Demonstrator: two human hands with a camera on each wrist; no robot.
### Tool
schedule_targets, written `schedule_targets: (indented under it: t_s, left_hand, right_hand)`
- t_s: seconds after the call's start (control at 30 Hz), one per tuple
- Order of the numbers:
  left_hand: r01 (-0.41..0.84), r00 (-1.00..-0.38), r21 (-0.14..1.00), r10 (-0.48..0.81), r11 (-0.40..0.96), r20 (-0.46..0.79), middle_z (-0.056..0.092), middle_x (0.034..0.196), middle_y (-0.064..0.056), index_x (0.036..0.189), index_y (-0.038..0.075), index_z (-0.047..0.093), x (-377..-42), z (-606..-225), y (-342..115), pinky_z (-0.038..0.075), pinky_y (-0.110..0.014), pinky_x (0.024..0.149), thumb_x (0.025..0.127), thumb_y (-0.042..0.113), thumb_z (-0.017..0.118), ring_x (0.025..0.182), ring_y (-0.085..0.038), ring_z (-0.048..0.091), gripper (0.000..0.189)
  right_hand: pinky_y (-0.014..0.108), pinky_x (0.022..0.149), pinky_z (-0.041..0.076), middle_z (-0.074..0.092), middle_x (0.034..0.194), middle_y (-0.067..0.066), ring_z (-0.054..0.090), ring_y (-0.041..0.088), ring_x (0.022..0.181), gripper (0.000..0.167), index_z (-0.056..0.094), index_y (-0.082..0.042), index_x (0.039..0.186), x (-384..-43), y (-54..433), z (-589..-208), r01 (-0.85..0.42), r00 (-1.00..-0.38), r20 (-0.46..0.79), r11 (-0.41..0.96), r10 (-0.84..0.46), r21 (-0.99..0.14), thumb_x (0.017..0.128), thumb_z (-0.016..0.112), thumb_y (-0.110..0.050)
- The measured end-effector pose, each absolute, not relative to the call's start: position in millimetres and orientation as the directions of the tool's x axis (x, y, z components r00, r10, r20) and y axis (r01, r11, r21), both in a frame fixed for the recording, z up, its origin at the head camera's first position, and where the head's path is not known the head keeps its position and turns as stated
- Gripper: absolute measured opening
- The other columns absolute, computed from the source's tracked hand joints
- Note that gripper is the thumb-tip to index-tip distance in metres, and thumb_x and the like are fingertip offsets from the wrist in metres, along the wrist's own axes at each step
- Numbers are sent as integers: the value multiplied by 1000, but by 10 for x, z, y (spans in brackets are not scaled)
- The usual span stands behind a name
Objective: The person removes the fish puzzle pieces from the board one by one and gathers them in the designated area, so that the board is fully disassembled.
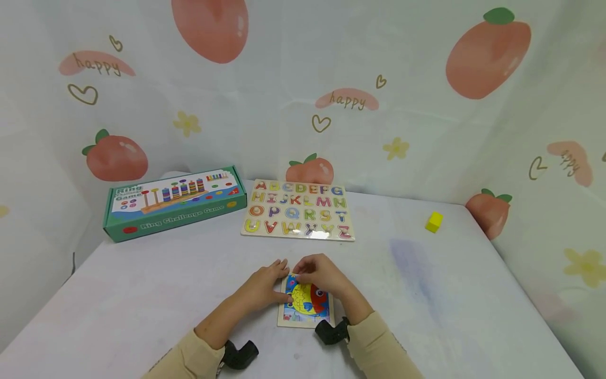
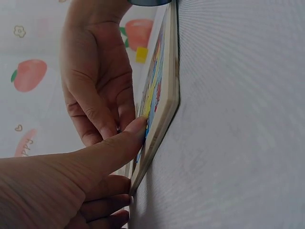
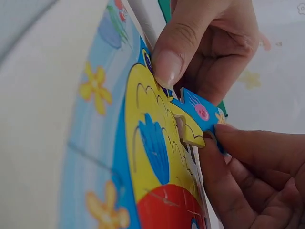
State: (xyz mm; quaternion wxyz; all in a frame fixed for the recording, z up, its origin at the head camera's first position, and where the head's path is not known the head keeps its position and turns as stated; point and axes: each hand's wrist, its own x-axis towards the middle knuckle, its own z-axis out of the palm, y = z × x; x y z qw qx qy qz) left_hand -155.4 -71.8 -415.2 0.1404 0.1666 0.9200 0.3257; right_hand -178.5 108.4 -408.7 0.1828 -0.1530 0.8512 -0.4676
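Note:
A small wooden jigsaw puzzle with a yellow and red fish picture lies on the table. My left hand holds it at its left side, thumb pressed on the picture and the other fingers along the edge. In the right wrist view, the left thumb rests by the fish's tail. My right hand pinches a blue and yellow puzzle piece with a pink jellyfish on it. That piece is tilted up from the board at the puzzle's upper part, partly covered by the right fingers.
Behind the puzzle lies a wooden alphabet board. A green Ring Challenge Game box stands at the back left. Toward the back right sits a yellow block. Fruit-printed cloth hangs behind the white table.

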Motion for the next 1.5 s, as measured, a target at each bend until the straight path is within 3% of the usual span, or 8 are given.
schedule_targets:
  t_s: [0.37,1.07,1.5]
  left_hand:
    - [228,-897,646,415,729,-153,38,147,-13,131,0,52,-1571,-4166,-730,30,-56,109,75,29,77,138,-36,30,68]
    - [194,-905,666,393,720,-161,36,149,-11,132,0,50,-1513,-4153,-715,26,-56,110,74,25,78,140,-33,27,70]
    - [197,-907,664,391,721,-154,36,149,-12,132,0,50,-1516,-4168,-713,28,-55,110,73,26,79,140,-33,28,71]
  right_hand:
    - [26,74,57,67,82,4,62,11,71,18,67,1,97,-1922,1224,-4101,43,-883,-247,456,-399,-889,86,66,-13]
    - [27,74,56,68,86,2,60,13,74,26,67,4,99,-2071,2074,-4108,100,-915,-264,463,-304,-880,86,67,-18]
    - [23,61,46,64,74,-3,53,12,64,23,68,2,96,-2100,2267,-4223,158,-944,-275,483,-183,-862,85,68,-17]
